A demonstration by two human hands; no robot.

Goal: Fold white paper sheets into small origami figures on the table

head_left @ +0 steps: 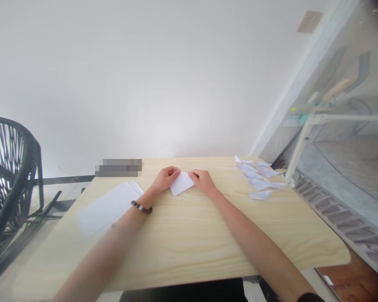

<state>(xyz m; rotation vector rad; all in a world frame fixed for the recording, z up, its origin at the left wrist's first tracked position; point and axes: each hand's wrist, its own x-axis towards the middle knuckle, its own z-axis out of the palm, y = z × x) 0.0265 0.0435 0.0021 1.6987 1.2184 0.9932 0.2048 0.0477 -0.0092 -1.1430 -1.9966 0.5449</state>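
White paper (182, 184) being pinched now — by left hand (164, 179), by right hand (204, 181); both closed on its edges.

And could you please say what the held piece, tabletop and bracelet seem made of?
Held piece: probably matte paper, being thin, white and straight-edged. Tabletop: wood or wood-look laminate, smooth, low-sheen, from its pale grain. Bracelet: mostly dark beads, wood or stone perhaps; finish too small to judge.
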